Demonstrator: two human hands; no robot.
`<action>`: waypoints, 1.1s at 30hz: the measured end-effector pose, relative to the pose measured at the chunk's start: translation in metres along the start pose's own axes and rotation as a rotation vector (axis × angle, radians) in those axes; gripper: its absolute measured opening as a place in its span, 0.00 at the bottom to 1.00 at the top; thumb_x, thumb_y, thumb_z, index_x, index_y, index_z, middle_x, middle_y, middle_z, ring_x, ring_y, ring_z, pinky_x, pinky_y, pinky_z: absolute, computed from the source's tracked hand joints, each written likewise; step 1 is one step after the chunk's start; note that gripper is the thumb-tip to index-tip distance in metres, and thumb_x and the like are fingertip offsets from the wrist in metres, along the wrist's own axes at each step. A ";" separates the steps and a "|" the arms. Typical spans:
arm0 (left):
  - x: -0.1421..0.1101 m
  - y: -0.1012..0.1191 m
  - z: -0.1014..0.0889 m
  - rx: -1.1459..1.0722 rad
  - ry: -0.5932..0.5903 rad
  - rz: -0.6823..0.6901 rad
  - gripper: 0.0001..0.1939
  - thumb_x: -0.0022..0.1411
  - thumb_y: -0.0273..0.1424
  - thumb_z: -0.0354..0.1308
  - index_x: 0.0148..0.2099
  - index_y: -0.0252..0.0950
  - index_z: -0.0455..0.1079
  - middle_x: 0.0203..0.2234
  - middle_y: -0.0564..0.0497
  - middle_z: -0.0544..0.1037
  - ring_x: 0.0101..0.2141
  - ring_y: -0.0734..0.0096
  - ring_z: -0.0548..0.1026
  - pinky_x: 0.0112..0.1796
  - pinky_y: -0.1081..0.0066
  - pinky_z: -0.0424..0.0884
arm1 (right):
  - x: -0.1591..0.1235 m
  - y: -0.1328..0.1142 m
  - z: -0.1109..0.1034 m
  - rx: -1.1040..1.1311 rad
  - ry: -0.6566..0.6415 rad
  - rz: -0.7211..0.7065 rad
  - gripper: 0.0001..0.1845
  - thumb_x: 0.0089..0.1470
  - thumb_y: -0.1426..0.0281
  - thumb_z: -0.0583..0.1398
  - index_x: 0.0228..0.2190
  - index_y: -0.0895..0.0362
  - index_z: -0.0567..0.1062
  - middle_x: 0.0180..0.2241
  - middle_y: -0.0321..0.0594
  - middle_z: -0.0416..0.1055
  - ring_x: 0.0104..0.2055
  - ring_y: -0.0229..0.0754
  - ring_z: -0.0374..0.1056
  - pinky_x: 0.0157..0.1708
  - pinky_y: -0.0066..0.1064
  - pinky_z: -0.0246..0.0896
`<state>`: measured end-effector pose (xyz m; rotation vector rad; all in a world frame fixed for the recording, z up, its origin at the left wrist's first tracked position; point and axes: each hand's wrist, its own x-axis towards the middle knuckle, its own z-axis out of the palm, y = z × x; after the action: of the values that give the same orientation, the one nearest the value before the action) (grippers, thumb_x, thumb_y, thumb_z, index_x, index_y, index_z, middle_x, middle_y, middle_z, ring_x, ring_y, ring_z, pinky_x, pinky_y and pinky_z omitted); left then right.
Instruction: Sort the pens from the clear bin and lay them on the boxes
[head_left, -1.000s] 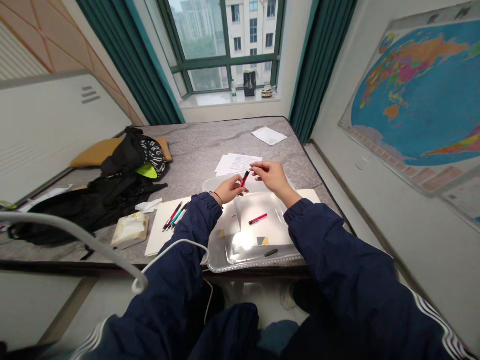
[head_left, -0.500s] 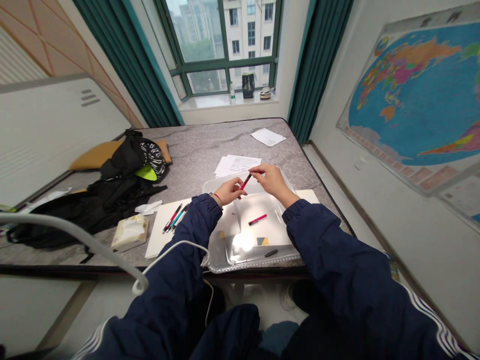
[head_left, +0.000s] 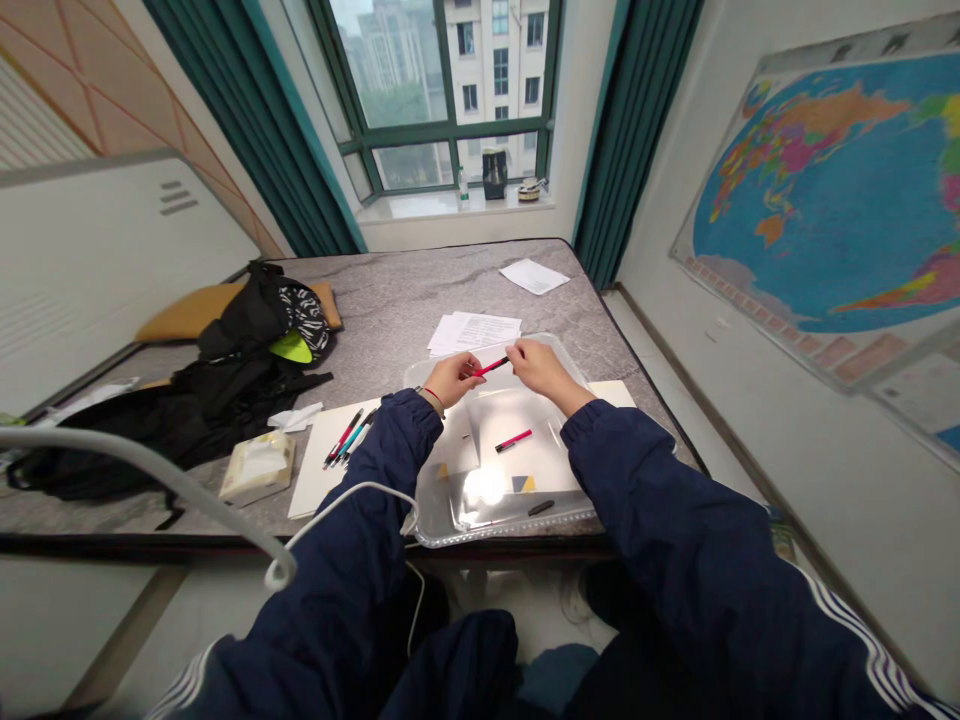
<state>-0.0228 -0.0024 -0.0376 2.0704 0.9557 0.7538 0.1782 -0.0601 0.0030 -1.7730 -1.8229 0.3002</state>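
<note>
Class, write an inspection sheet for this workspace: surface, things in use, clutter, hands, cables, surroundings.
Surface: grey marbled table, bearing a transparent tray.
Things in use: red-and-black pen between the hands; red pen and dark piece in the tray.
Clutter: black bag, tissue pack and pen group left; loose papers beyond the tray.
Hands: left hand and right hand grip opposite ends of the held pen.
Cables: white cable across left sleeve.
Surroundings: window, teal curtains, wall map.
</note>
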 end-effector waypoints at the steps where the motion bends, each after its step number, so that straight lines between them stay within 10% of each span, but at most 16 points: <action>1: 0.000 -0.001 0.000 -0.010 -0.007 -0.003 0.10 0.52 0.29 0.65 0.36 0.34 0.68 0.26 0.51 0.78 0.25 0.74 0.75 0.30 0.73 0.70 | 0.000 0.000 0.001 -0.024 -0.038 0.019 0.21 0.65 0.64 0.50 0.30 0.61 0.78 0.32 0.50 0.78 0.39 0.46 0.73 0.42 0.31 0.61; 8: 0.000 0.001 -0.001 0.068 -0.065 -0.015 0.08 0.55 0.28 0.62 0.39 0.33 0.74 0.27 0.50 0.79 0.27 0.73 0.75 0.34 0.71 0.72 | -0.003 0.001 0.002 0.142 -0.191 0.198 0.31 0.66 0.54 0.45 0.26 0.62 0.74 0.22 0.50 0.75 0.24 0.43 0.72 0.31 0.30 0.65; 14: -0.001 0.001 -0.002 0.106 -0.035 -0.019 0.09 0.55 0.29 0.61 0.40 0.34 0.74 0.28 0.50 0.80 0.28 0.73 0.75 0.33 0.72 0.72 | -0.002 -0.001 0.008 0.395 -0.247 0.283 0.16 0.65 0.60 0.52 0.35 0.60 0.71 0.31 0.45 0.79 0.19 0.34 0.70 0.19 0.23 0.61; 20: 0.000 0.001 -0.002 0.128 -0.037 0.010 0.08 0.52 0.30 0.62 0.37 0.34 0.75 0.26 0.51 0.79 0.28 0.72 0.74 0.35 0.70 0.71 | -0.004 0.005 0.006 0.202 -0.249 0.227 0.32 0.65 0.54 0.48 0.18 0.60 0.71 0.15 0.45 0.71 0.17 0.37 0.67 0.23 0.25 0.62; 26: 0.000 0.000 0.001 0.101 -0.022 0.002 0.08 0.52 0.30 0.62 0.36 0.33 0.75 0.26 0.51 0.79 0.28 0.71 0.74 0.35 0.70 0.70 | -0.005 0.003 0.007 0.309 -0.255 0.261 0.24 0.64 0.55 0.50 0.30 0.60 0.73 0.25 0.44 0.77 0.17 0.35 0.68 0.21 0.25 0.60; 33: 0.000 0.004 0.001 0.097 -0.016 0.019 0.08 0.53 0.30 0.61 0.36 0.33 0.75 0.28 0.50 0.79 0.30 0.70 0.74 0.36 0.69 0.70 | -0.007 0.004 0.003 0.119 -0.252 0.177 0.35 0.65 0.53 0.44 0.17 0.59 0.71 0.16 0.44 0.71 0.21 0.39 0.69 0.28 0.26 0.62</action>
<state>-0.0205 -0.0048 -0.0353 2.1689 0.9829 0.7120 0.1795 -0.0662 -0.0029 -1.8844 -1.7739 0.7158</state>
